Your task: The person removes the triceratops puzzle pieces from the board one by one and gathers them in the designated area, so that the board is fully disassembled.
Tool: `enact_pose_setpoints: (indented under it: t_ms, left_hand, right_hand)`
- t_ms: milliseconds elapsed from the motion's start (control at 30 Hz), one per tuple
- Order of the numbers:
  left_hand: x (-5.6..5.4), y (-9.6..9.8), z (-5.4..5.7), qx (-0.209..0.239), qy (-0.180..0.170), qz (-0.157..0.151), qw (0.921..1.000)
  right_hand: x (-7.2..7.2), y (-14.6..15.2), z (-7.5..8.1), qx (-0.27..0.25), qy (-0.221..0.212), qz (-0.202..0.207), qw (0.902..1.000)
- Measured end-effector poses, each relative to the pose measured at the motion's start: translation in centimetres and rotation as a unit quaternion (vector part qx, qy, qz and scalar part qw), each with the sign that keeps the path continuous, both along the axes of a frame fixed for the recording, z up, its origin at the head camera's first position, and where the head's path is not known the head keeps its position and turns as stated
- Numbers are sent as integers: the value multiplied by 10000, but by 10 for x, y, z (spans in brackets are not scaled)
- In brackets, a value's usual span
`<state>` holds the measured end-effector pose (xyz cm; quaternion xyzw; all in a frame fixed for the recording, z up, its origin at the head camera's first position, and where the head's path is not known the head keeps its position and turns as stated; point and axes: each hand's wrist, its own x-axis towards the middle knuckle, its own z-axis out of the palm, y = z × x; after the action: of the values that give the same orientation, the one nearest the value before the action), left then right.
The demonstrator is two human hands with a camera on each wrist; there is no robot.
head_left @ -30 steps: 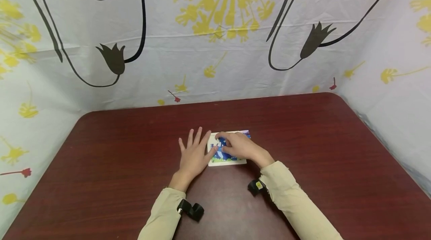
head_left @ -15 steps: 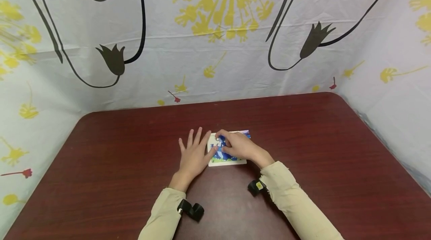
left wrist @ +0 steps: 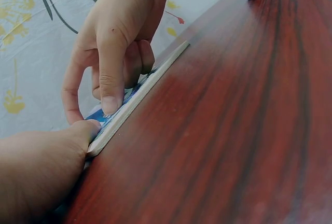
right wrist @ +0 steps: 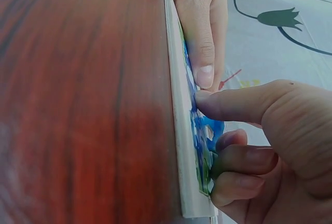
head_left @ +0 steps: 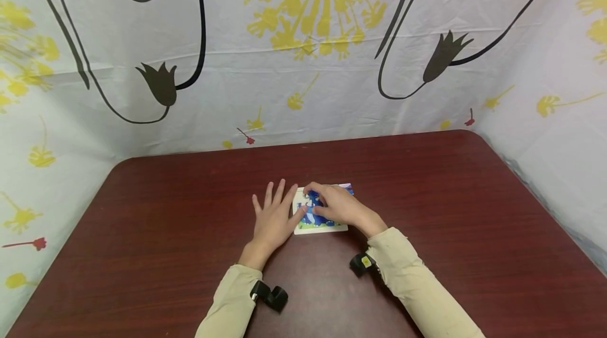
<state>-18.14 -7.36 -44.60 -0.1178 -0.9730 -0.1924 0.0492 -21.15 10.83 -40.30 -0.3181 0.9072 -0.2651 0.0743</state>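
A small jigsaw puzzle board (head_left: 320, 231) with a pale rim and a blue cartoon picture lies flat on the table. My left hand (head_left: 272, 225) rests along its left side, fingers straight and spread, thumb (left wrist: 85, 130) on the board's edge. Over the picture, my right hand (head_left: 342, 206) bends down and pinches a blue puzzle piece (right wrist: 213, 130) between thumb and forefinger. That piece stands up from the board in the right wrist view. The other right fingers are curled near the board, and the palm hides part of the picture from above.
A purple-and-blue piece (head_left: 348, 188) juts past the board's far right corner. The dark red wooden table (head_left: 189, 196) has rounded far corners, with a patterned white cloth (head_left: 303, 90) hanging behind and at the sides. Black wrist cameras (head_left: 269, 296) sit close over the table.
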Motion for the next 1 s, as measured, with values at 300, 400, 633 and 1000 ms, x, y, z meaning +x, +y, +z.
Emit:
enact_pose_setpoints:
  t_ms: [300,400,633,1000]
  left_hand:
    - [0,0,0,-2,-18,7,10000]
    - [0,0,0,-15,-25,9,10000]
    - [0,0,0,-17,-49,0,10000]
    - [0,0,1,9,-56,-10,10000]
  right_hand:
    - [0,0,-1,-7,73,0,10000]
    - [0,0,-1,-39,72,6,10000]
    - [2,0,-2,5,235,-263,9994]
    - [3,-1,-2,-71,223,-353,9991]
